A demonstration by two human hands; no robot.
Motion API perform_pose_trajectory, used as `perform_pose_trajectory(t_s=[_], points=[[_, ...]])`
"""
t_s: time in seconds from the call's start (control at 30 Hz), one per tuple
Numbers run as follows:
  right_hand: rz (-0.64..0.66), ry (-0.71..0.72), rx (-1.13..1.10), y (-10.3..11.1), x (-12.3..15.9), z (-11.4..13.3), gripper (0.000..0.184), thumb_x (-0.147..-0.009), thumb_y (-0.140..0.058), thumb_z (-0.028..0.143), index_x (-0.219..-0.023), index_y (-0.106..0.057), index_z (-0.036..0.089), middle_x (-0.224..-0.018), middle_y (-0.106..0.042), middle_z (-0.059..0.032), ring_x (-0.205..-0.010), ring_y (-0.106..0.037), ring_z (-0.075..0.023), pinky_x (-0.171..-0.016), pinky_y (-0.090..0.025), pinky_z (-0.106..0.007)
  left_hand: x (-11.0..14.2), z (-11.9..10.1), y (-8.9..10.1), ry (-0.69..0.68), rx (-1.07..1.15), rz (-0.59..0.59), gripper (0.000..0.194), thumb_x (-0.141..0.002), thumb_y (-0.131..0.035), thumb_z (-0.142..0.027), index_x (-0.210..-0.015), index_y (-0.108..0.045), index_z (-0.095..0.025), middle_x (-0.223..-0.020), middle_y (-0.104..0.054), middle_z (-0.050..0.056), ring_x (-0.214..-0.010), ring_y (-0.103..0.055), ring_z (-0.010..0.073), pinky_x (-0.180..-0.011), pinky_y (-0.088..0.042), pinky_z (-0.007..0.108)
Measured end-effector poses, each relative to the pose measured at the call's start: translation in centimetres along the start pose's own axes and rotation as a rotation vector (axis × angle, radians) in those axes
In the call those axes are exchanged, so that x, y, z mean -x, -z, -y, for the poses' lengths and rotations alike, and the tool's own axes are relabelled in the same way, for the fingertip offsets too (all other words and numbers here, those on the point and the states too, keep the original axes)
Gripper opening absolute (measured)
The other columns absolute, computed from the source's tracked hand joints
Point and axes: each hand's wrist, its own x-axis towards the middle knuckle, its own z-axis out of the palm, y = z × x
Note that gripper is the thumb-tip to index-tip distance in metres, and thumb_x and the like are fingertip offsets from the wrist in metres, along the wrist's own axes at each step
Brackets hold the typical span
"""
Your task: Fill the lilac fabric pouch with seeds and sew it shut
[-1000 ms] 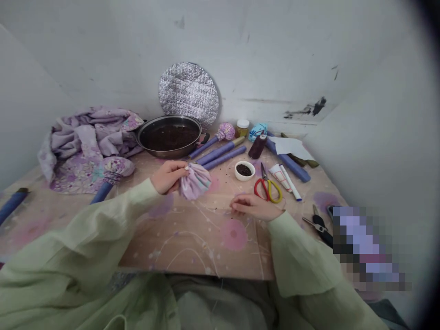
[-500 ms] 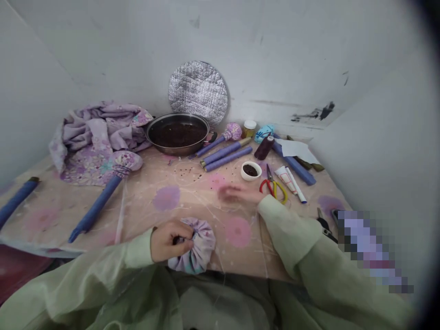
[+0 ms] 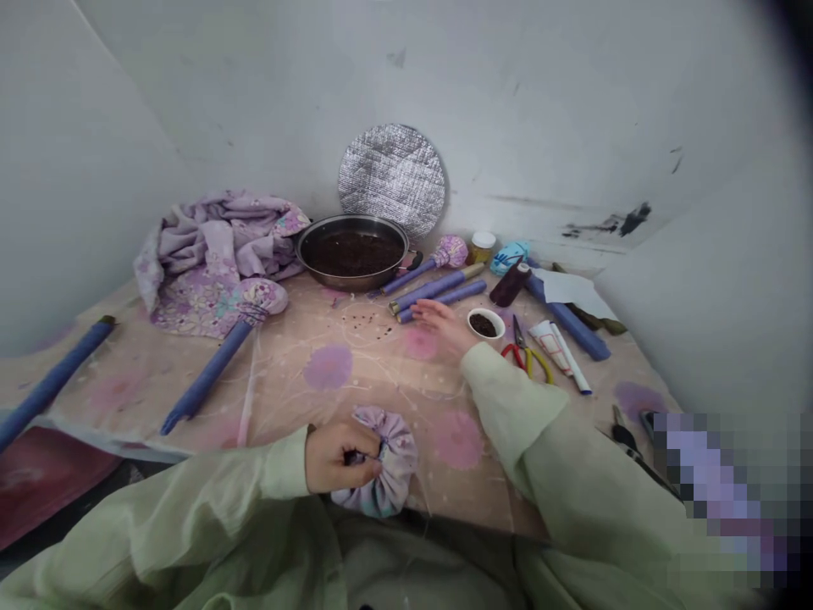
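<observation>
My left hand (image 3: 340, 457) grips the gathered neck of a lilac floral fabric bundle (image 3: 390, 462) at the near edge of the table. The bundle is round and puffed, and my fingers hide its neck. My right hand (image 3: 441, 325) lies farther out with its fingers apart, holding nothing. Its fingertips are just left of a small white bowl (image 3: 486, 324) of dark seeds, and I cannot tell whether they touch it. A few loose seeds (image 3: 362, 324) are scattered on the table to the left of that hand.
A steel pan of dark seeds (image 3: 352, 252) stands at the back, before a round quilted foil mat (image 3: 392, 178). Crumpled floral cloth (image 3: 216, 263), blue-purple rods (image 3: 438, 288), a dark thread spool (image 3: 510, 285) and red-yellow scissors (image 3: 524, 360) lie around it. White walls enclose the table.
My right hand has moved farther out, from the middle of the table to beside the bowl. My left hand and the bundle stay near the table's near edge, and the view has shifted.
</observation>
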Motion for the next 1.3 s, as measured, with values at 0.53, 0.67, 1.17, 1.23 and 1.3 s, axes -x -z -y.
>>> perform_pose_trajectory(t_s=[0.53,0.67,1.17,1.23,1.3], points=[[0.757,-0.41,0.215,-3.4,3.4,-0.5,0.029,-0.07,-0.067,0.033,-0.091,-0.063,0.014,-0.091,-0.068,-0.0078,-0.077,-0.066,-0.015,-0.074,-0.052,-0.032,0.5,0.3,-0.7,-0.048,-0.041,-0.034,0.038,-0.088,-0.039,-0.03,-0.054,-0.028,-0.018,-0.051,-0.03,-0.003,-0.047,-0.03,0.0092,-0.047,-0.023,0.024],[-0.021,0.107,0.18,-3.8,2.0,-0.3,0.023,-0.072,-0.064,0.032,-0.092,-0.061,0.019,-0.102,-0.066,-0.0057,-0.093,-0.062,-0.0127,-0.087,-0.048,-0.03,0.8,-0.3,-0.6,-0.047,-0.085,-0.053,0.038,-0.089,-0.038,-0.031,-0.054,-0.03,-0.018,-0.052,-0.032,-0.002,-0.049,-0.032,0.0097,-0.048,-0.024,0.024],[-0.042,0.164,0.181,0.3,5.2,-0.4,0.034,-0.074,-0.064,0.037,-0.105,-0.059,0.023,-0.115,-0.062,-0.0062,-0.103,-0.059,-0.0144,-0.092,-0.046,-0.033,1.5,-1.4,-0.2,-0.017,-0.02,-0.121,0.038,-0.088,-0.039,-0.03,-0.053,-0.027,-0.019,-0.052,-0.026,-0.003,-0.049,-0.028,0.0103,-0.049,-0.023,0.026],[0.161,0.038,0.182,-0.3,5.2,-0.4,0.031,-0.076,-0.061,0.039,-0.1,-0.061,0.02,-0.105,-0.066,-0.0069,-0.092,-0.063,-0.015,-0.086,-0.049,-0.035,1.5,-1.4,-0.7,-0.025,-0.017,-0.115,0.039,-0.088,-0.038,-0.032,-0.053,-0.027,-0.019,-0.051,-0.027,-0.003,-0.049,-0.028,0.0105,-0.049,-0.022,0.027],[0.549,-0.237,0.196,-1.1,5.7,-0.7,0.033,-0.074,-0.063,0.04,-0.098,-0.062,0.017,-0.098,-0.068,-0.0082,-0.082,-0.066,-0.0162,-0.079,-0.052,-0.037,1.5,-1.3,-0.9,-0.028,-0.009,-0.118,0.039,-0.088,-0.038,-0.032,-0.053,-0.027,-0.019,-0.051,-0.027,-0.003,-0.048,-0.028,0.0104,-0.048,-0.022,0.026]])
